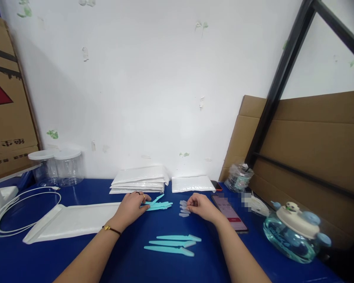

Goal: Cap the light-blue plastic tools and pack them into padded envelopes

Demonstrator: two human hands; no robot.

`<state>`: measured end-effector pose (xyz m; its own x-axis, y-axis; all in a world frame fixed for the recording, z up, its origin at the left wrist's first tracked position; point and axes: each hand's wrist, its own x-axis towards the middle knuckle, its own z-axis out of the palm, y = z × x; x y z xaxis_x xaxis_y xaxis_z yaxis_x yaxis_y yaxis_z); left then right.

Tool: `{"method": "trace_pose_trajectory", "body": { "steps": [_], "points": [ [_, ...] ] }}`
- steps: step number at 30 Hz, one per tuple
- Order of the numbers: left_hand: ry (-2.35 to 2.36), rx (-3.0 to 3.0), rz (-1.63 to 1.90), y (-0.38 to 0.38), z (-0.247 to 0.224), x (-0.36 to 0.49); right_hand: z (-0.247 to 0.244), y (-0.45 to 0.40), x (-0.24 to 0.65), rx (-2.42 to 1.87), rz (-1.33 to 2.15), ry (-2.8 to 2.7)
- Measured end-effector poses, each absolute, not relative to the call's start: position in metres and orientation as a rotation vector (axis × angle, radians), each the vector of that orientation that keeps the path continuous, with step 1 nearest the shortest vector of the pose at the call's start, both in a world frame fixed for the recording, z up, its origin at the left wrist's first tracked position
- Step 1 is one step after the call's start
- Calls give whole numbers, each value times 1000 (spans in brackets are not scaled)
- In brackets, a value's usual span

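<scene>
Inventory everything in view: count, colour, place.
Front tools: three, teal, front centre
Tool pile: several, teal, centre
Caps: about four, translucent, centre
Packet stack: several, white, back
Single packet: one, white, back
Pouch: one, white, left
Jars: two, clear, back left
Cable: one, white, left
Devices: count unclear, white, left edge
Phones: two, dark/red, right
Wrapped item: one, clear, back right
Unclear item: one, white, right
Bottle: one, teal and cream, right
Cardboard: several, brown, both sides
Frame: one, black, right
Table: one, blue, beneath
Wall: one, white, behind
Left hand: one, on tool pile
Right hand: one, at caps
</scene>
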<state>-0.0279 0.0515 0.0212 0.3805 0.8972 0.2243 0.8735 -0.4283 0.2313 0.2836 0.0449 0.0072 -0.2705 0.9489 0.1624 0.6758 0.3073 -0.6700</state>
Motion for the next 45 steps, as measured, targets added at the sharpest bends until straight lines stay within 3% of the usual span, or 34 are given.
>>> {"method": "trace_pose_trajectory", "body": {
  "steps": [5,7,14,22,28,37,45],
  "points": [
    [1405,2452,568,34,23,-9,18,30,290,-1383,1133,-2392],
    [1255,2436,516,24,24,0,17,27,287,-1394,1177,-2480],
    [1105,2463,359,15,18,15,12,28,267,-1337,1062,-2403],
    [1323,2633,460,24,26,12,15,28,261,-1248,703,-2303],
    [1585,2614,410,45,26,-21,13,39,280,-1422,543,-2169],
    [1446,2428,549,35,25,-12,10,24,254,-1123,830,-2503],
    [1118,2509,340,11,24,15,8,23,248,-1196,743,-2457]
  ]
}}
